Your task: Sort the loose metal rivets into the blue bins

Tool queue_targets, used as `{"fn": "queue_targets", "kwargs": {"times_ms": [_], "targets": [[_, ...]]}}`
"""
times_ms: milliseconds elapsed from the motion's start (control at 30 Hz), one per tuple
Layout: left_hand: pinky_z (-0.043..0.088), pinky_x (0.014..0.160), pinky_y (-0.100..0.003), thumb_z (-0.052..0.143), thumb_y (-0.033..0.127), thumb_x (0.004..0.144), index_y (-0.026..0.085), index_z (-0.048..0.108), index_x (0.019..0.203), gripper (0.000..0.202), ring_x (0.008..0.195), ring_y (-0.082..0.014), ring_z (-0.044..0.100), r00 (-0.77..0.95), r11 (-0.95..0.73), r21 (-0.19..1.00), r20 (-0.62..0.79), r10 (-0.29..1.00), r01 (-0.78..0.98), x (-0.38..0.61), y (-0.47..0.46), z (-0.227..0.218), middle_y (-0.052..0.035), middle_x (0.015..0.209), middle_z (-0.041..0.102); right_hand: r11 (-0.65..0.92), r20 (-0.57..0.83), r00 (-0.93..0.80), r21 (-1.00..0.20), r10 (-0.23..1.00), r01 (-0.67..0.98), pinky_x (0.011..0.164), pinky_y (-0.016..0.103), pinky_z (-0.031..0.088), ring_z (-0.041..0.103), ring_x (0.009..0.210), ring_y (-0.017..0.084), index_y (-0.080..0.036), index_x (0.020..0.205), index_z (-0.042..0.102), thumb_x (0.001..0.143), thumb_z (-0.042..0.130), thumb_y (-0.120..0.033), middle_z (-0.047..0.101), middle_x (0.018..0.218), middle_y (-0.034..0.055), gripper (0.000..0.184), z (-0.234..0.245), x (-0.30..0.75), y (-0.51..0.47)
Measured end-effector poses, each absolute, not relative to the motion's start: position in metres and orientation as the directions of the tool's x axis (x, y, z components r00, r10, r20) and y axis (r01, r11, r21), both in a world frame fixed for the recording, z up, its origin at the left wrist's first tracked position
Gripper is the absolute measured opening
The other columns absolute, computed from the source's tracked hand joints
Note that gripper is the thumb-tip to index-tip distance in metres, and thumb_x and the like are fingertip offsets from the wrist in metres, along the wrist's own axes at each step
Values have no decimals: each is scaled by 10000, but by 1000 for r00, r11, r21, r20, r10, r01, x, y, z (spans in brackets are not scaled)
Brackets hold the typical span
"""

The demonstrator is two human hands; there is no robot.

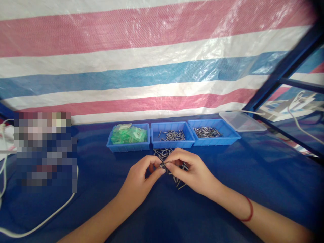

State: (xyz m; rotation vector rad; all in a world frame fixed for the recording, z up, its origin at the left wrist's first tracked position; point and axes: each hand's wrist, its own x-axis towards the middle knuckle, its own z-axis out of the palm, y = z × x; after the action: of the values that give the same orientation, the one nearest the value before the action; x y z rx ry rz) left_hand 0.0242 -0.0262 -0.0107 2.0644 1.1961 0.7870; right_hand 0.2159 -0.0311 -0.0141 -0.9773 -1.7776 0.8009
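Observation:
My left hand (pixel 140 175) and my right hand (pixel 190 171) meet fingertip to fingertip over the table. Each is closed in a pinch on a thin metal fastener (pixel 163 165), like a screw or rivet; whether they share one or hold separate ones I cannot tell. Beneath and behind the fingers lies a loose pile of similar fasteners (pixel 179 185), partly hidden by my right hand. Just beyond, a blue bin (pixel 169 145) in the middle contains more of them.
On the left stands a blue bin (pixel 131 147) with green plastic packets (pixel 135 135); a right-hand blue bin (pixel 219 140) holds more fasteners. Behind it lies a translucent lid (pixel 243 122). A white cable (pixel 58 211) curves across the left side. A striped tarp (pixel 152 74) hangs behind the table.

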Motion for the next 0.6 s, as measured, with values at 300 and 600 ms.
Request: {"fn": "queue_targets", "kwargs": {"times_ms": [300,600], "targets": [[425,656,-237,574,303,881,219,600,938,105,665,-131,542,375,-412,692,215,902,593,21,-25,-8,28,788,627,571,494,-289,-731,820,374,661,276,452,571,697,143,-194,782,640,846,564,-167,626,725,20,102,-10,220,-28],[426,863,-359,542,339,898,225,625,1065,219,951,-226,573,521,-565,349,220,825,748,4,-11,-14,-45,1030,643,169,635,217,-490,741,855,672,328,422,562,677,194,-186,781,672,829,576,-295,660,743,48,153,-8,302,12]]}}
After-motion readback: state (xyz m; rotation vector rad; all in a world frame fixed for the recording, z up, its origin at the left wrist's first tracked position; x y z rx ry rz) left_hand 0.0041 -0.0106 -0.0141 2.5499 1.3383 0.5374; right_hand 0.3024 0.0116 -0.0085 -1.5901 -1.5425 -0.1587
